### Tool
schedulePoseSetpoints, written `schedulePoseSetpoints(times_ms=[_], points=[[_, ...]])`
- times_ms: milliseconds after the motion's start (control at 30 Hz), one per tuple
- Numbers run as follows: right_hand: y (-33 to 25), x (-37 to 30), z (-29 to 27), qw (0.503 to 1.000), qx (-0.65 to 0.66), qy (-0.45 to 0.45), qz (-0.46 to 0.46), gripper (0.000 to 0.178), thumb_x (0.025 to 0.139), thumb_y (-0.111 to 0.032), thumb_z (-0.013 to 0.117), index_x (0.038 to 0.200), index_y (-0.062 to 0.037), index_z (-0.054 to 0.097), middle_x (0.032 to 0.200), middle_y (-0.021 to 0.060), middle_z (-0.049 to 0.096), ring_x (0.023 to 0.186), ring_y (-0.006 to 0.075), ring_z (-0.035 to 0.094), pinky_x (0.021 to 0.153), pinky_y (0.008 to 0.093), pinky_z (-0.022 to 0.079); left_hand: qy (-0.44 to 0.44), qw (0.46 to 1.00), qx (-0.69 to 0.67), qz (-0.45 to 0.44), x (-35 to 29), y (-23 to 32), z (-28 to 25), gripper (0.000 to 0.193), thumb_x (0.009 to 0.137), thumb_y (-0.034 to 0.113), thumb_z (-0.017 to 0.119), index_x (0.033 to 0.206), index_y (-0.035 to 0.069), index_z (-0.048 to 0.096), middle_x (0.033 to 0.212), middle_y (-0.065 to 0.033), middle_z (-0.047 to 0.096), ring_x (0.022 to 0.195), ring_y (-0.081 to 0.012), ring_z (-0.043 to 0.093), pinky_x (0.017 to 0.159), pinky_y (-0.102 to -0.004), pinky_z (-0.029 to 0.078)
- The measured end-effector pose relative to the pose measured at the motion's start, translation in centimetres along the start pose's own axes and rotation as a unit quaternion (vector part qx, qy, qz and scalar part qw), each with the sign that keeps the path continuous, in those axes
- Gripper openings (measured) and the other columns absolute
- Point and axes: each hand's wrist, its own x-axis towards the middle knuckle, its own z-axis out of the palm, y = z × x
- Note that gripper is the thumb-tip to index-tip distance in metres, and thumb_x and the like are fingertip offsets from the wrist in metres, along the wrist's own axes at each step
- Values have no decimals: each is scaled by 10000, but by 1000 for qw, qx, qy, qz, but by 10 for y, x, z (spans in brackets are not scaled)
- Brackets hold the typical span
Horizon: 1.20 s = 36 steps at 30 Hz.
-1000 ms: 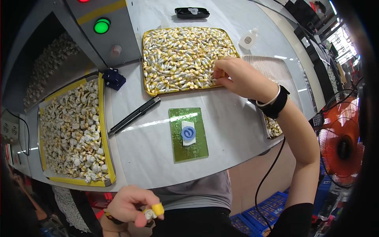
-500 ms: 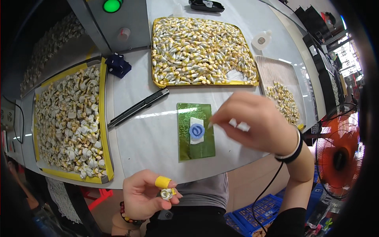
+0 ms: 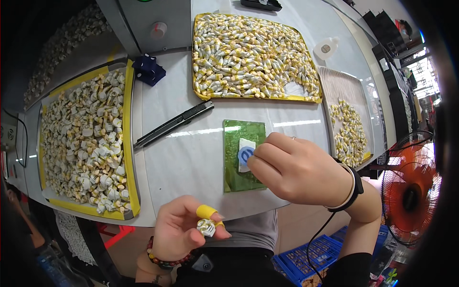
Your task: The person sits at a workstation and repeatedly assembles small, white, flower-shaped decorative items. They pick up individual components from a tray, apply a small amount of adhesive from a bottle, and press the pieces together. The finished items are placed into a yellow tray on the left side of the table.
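My left hand (image 3: 177, 232), its index finger wrapped in yellow tape, pinches a small white-and-yellow piece (image 3: 206, 227) with a rounded, ridged end, near the table's front edge. Over the right part of a green glassy plate (image 3: 233, 181) is my right hand (image 3: 301, 172), fingers pinched together at a blue disc (image 3: 245, 156). That disc rests on a white rectangular pad (image 3: 246, 143) on the plate, and the fingers partly cover both. Whatever sits between the right fingertips is hidden.
Ahead, a yellow-edged tray (image 3: 258, 99) is filled with small cone-shaped pieces; a ribbed tray (image 3: 342, 83) at right holds fewer. Ridged white pieces fill the left tray (image 3: 136, 191). A black utility knife (image 3: 174, 124), dark cloth (image 3: 149, 70), clear bottle (image 3: 326, 49) and orange fan (image 3: 410, 191) surround the plate.
My right hand has moved down and in, from beside the plate to the blue disc, its fingertips now over the disc's edge. The left hand has turned the small piece slightly.
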Motion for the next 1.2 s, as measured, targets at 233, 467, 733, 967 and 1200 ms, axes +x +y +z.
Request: schedulePoseSetpoints(times_ms=[233, 467, 733, 967, 1200], points=[[-11, -2, -11, 954, 231, 192, 9, 199, 654, -30, 624, 844, 25, 607, 781, 98, 562, 649, 217, 564, 557, 284, 484, -25, 994, -55, -87, 3, 3, 5, 366, 836, 223, 683, 1035, -54, 551, 925, -155, 648, 873, -212, 645, 792, -333, 525], [-28, 3, -9, 902, 355, 244, -33, 156, 726, -23, 648, 857, 54, 612, 794, 109, 579, 667, 222, 585, 584, 286, 498, -69, 978, -110, -166, 7, 1, 4, 349, 839, 240, 680, 1000, -44, 557, 904, -143, 655, 807, -178, 648, 747, -285, 518], [-26, 3, -3, 902, 344, 244, -90, 144, 740, -26, 667, 847, 55, 614, 798, 114, 589, 670, 221, 588, 589, 276, 506, -127, 952, -135, -243, 11, -4, 8, 383, 850, 315, 658, 997, -27, 567, 857, -83, 624, 759, -145, 631, 714, -265, 522], [-24, 0, -7, 902, 352, 229, -100, 89, 761, 8, 632, 839, 36, 662, 822, 115, 630, 692, 207, 609, 584, 263, 512, -130, 938, -150, -284, 10, -5, 15, 430, 857, 351, 639, 1045, -26, 552, 873, -64, 606, 771, -118, 616, 687, -240, 515], [-19, -2, -8, 886, 375, 253, -108, 124, 733, 11, 650, 853, 35, 672, 838, 120, 640, 700, 208, 610, 575, 258, 507, -164, 921, -165, -311, 12, -16, 10, 443, 871, 357, 620, 1070, -31, 540, 858, -56, 595, 720, -93, 594, 630, -212, 486]])
